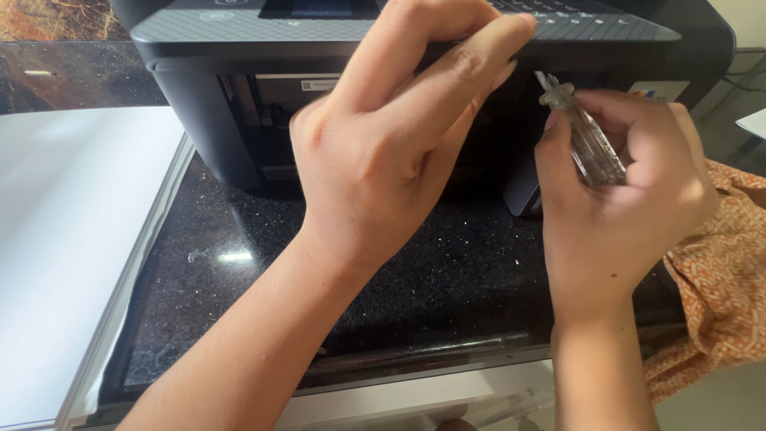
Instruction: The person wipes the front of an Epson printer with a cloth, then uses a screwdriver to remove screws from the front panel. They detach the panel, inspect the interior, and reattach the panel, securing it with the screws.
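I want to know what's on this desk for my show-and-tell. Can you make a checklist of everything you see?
Surface: black speckled stone counter, shiny.
Job's things: dark grey printer, front open; clear-handled screwdriver aimed at it.
Clutter: orange patterned cloth at right; white board at left.
Hands: left hand grips the printer's raised front edge; right hand holds the screwdriver.
Cables: dark cables behind the printer, far right.
Surroundings: nothing seen.
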